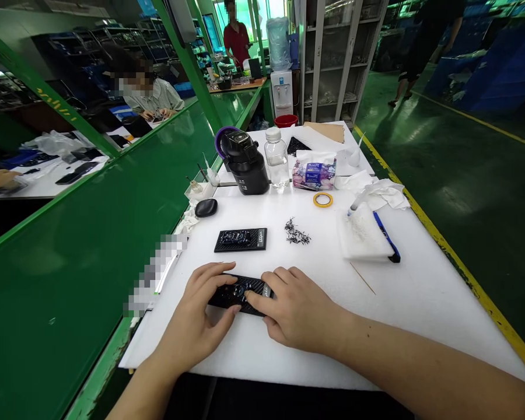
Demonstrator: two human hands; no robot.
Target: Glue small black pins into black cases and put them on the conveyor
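Observation:
A black patterned panel (pixel 231 297) with a glossy raised middle and a silvery label lies flat on the white table in front of me. My left hand (pixel 201 309) grips its left part, thumb at the near edge and fingers over the far edge. Around the right end curls my right hand (pixel 291 303), its index finger pressing on the glossy middle. Both hands hide parts of the panel. Just beyond lies a second, similar black panel (pixel 257 238), untouched. To its right is a loose pile of small black strips (pixel 298 234).
Behind stand a black jug (pixel 249 169), a clear bottle (pixel 277 160) and a tissue pack (pixel 314 171). A yellow tape roll (pixel 322 200), a white cloth (pixel 363 236), a blue-black tool (pixel 387 236) and a thin stick (pixel 362 277) lie right. A black mouse-shaped object (pixel 206 207) sits left.

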